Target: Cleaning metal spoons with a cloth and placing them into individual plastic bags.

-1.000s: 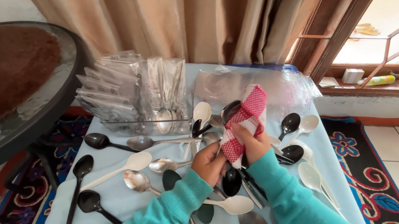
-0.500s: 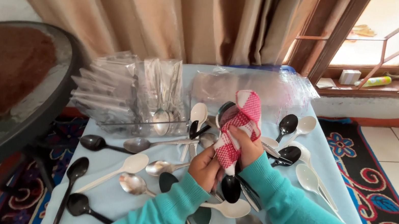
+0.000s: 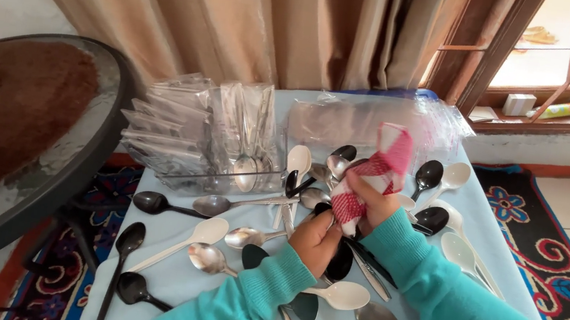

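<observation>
Since a second ago both hands have drawn a little lower and closer to the person, and the red-and-white checked cloth (image 3: 371,175) now stands up in a taller bunch above them. Her right hand (image 3: 373,207) is curled shut around the lower part of that cloth, fingers wrapped over it. Just below and touching it, the left hand (image 3: 315,239) is closed too, knuckles up; it seems to grip the handle of a spoon being wiped inside the cloth, though the spoon itself is hidden, so I cannot tell which one. All this happens above the middle of the desk (image 3: 169,203), which wears a pale blue cover strewn with loose spoons: a black spoon (image 3: 155,202) and a white spoon (image 3: 182,240) to the left, a steel spoon (image 3: 209,259) near the left sleeve, and a white soup spoon (image 3: 462,252) by the right arm. Behind them a clear plastic holder (image 3: 192,137) stands stuffed with sleeved cutlery.

From where I stand the risk looks plain: the sleeves hover right over crowded spoons, and one sweep of a forearm could push several off the desk edge onto the patterned rug (image 3: 552,246). A slack grip inside the cloth could also let the hidden piece slip out.
</observation>
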